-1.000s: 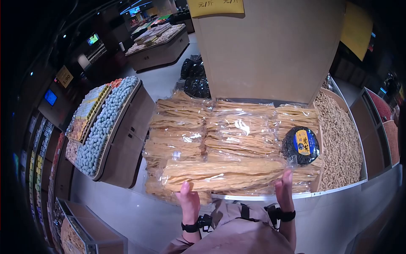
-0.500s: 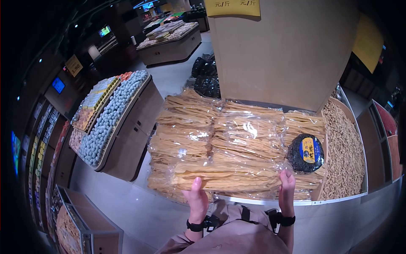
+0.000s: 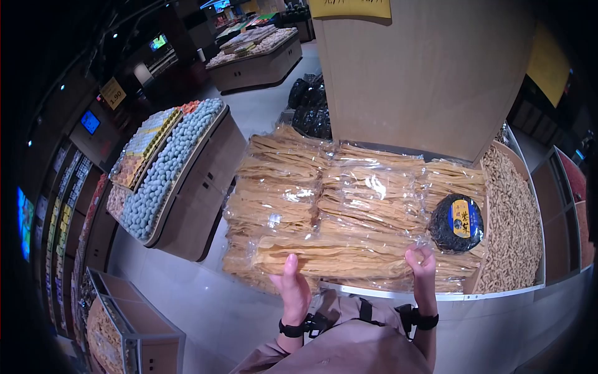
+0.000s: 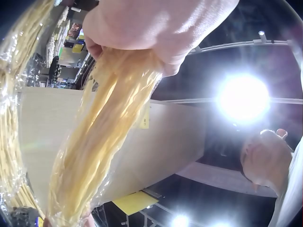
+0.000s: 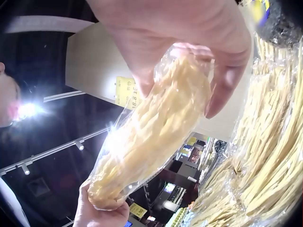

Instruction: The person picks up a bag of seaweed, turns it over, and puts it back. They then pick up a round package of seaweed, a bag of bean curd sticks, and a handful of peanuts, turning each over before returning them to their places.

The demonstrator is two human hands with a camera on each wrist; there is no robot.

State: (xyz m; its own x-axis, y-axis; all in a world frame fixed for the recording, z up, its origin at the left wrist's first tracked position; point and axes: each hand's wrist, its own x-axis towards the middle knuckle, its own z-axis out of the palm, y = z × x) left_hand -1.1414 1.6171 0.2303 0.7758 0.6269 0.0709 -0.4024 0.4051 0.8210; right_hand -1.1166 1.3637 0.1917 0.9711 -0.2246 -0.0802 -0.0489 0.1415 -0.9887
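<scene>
Left hand (image 3: pixel 293 288) raised, fingers gripping one end of the long clear packet of dried sticks (image 3: pixel 336 258), right hand (image 3: pixel 422 265) clasping the other, packet level over the stacked display (image 3: pixel 349 193).

Pack of dried bean curd sticks (image 3: pixel 336 258): long, flat bundle of pale yellow, wrinkled sticks sealed in clear, glossy film. Film creased, catching glare. Pack intact, sticks running lengthwise, unbroken as far as can be seen. Lies roughly level, crosswise before the person, lifted just over the front row of stacked packs (image 3: pixel 280 206). One end in the left grip (image 3: pixel 293 290), the other in the right grip (image 3: pixel 423 268), fingers curled round the film.
</scene>
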